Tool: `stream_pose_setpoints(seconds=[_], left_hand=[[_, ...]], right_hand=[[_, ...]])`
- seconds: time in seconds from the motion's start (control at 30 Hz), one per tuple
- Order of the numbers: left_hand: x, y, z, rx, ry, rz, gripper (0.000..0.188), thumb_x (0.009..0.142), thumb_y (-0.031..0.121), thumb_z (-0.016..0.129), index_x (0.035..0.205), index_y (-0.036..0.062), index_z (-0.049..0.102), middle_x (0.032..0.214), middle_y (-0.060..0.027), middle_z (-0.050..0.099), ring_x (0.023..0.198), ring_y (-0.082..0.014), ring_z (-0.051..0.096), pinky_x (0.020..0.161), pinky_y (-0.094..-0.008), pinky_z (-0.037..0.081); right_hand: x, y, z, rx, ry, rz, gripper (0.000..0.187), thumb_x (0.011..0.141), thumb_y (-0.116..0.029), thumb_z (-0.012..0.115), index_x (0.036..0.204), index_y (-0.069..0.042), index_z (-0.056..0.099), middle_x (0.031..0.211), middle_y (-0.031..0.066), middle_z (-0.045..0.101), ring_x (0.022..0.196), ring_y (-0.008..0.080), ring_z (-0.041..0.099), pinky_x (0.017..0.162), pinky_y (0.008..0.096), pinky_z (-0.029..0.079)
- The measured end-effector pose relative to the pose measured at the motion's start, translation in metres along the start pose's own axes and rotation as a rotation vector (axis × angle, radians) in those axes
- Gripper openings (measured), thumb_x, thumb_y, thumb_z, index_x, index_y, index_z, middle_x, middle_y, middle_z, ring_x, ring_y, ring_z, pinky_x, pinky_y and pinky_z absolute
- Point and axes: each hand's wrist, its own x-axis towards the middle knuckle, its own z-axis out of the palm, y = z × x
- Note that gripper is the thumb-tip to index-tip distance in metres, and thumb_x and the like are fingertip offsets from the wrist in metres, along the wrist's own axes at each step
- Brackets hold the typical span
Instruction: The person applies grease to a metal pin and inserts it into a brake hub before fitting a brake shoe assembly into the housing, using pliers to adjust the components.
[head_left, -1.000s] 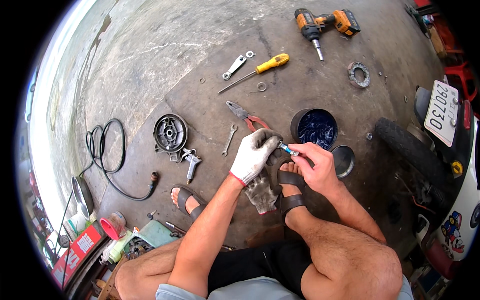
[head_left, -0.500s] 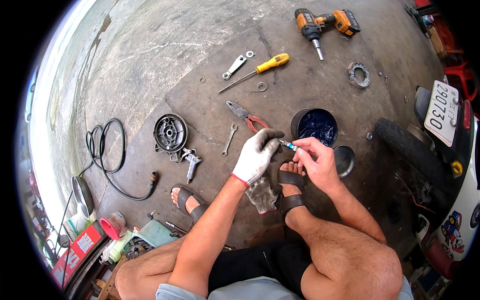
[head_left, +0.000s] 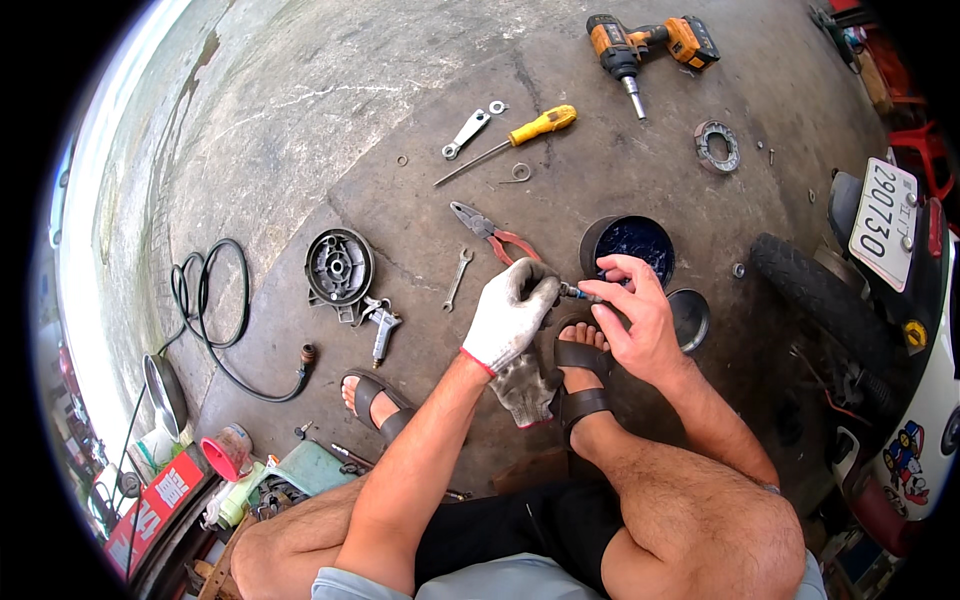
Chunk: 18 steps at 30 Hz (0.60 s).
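My left hand (head_left: 508,312), in a white knit glove with dirty fingertips, grips a small metal shaft (head_left: 572,291) smeared with blue grease. My bare right hand (head_left: 640,325) is at the shaft's other end, fingers curled around it with thumb and index finger somewhat spread. Part of the shaft is hidden by the fingers. Just beyond my right hand stands a round dark tin of blue grease (head_left: 636,240), its lid (head_left: 688,318) lying beside it. A second, dirty glove (head_left: 523,392) lies on the floor below my left hand.
Red-handled pliers (head_left: 492,230), a spanner (head_left: 459,280), a yellow screwdriver (head_left: 535,130) and a cordless impact wrench (head_left: 630,60) lie ahead. To the left are a metal drum cover (head_left: 340,268), an air blow gun (head_left: 381,328) and a black hose (head_left: 225,345). A motorcycle tyre (head_left: 825,300) stands right.
The fingers of my right hand have spread and shifted around the shaft, the index finger lifting toward the tin. My left hand keeps its hold almost unmoved.
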Motion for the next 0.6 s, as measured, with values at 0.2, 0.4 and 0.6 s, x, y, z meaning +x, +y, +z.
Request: stream_pose_setpoints(seconds=[0.2, 0.4, 0.6], left_hand=[[0.006, -0.018, -0.001, 0.104, 0.072, 0.042, 0.019, 0.095, 0.017, 0.063, 0.091, -0.0012, 0.063, 0.073, -0.0037, 0.062, 0.064, -0.0077, 0.056, 0.057, -0.0272, 0.047], [0.005, -0.012, -0.003, -0.060, 0.072, -0.073, 0.021, 0.095, 0.020, 0.063, 0.090, -0.0002, 0.063, 0.071, -0.0019, 0.062, 0.061, -0.0079, 0.056, 0.054, -0.0277, 0.045], [0.008, -0.014, -0.004, -0.116, 0.029, -0.165, 0.022, 0.094, 0.021, 0.063, 0.091, -0.0009, 0.063, 0.073, -0.0018, 0.061, 0.065, -0.0083, 0.055, 0.057, -0.0269, 0.045]], right_hand=[[0.008, -0.016, -0.006, -0.221, -0.015, -0.198, 0.036, 0.075, -0.002, 0.070, 0.111, -0.006, 0.073, 0.129, 0.0158, 0.059, 0.118, 0.0348, 0.054, 0.101, 0.0450, 0.042], [0.004, -0.004, -0.008, -0.227, 0.008, -0.176, 0.035, 0.076, -0.006, 0.070, 0.111, -0.008, 0.073, 0.131, 0.0129, 0.057, 0.118, 0.0332, 0.054, 0.097, 0.0444, 0.042], [0.007, -0.004, -0.001, -0.187, 0.064, -0.203, 0.034, 0.076, -0.003, 0.070, 0.110, -0.008, 0.074, 0.120, 0.0111, 0.062, 0.108, 0.0302, 0.059, 0.094, 0.0425, 0.043]])
